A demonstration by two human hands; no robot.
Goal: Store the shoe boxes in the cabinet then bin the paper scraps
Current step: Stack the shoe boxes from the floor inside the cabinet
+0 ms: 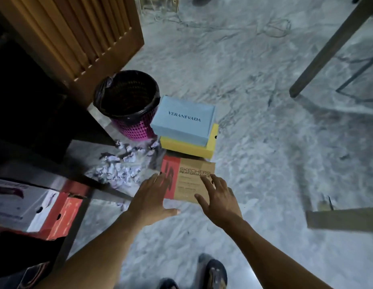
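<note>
1. The left hand (151, 197) is reaching out flat with its fingers spread wide, holding nothing; its fingertips are lying over the near left corner of the brown Skechers box (189, 180), on the red strip of the lid, though whether they are pressing on it or hovering just above cannot be told.
2. The right hand (220, 197) is spreading wide too, empty, with the index finger stretching over the printed lettering on the near right part of the same lid; the box is lying on the marble floor (275, 142) directly beneath and beyond both palms.
3. Just past the fingertips, the yellow box (202, 146) is sitting beyond the brown one, with the pale blue box (184, 119) stacked on top of it, slightly skewed.
4. Ahead and to the left of the left hand, the pink mesh bin (129, 107) with its black liner is standing upright, touching or nearly touching the blue box.
5. The crumpled paper scraps (123, 163) are lying scattered on the floor to the left of the left hand's fingers, between the bin and the cabinet (45, 113).
6. Further left of the left wrist, a white and red box (35, 207) is resting on a low cabinet shelf; the slatted wooden door (77, 34) is standing open well beyond both hands.
</note>
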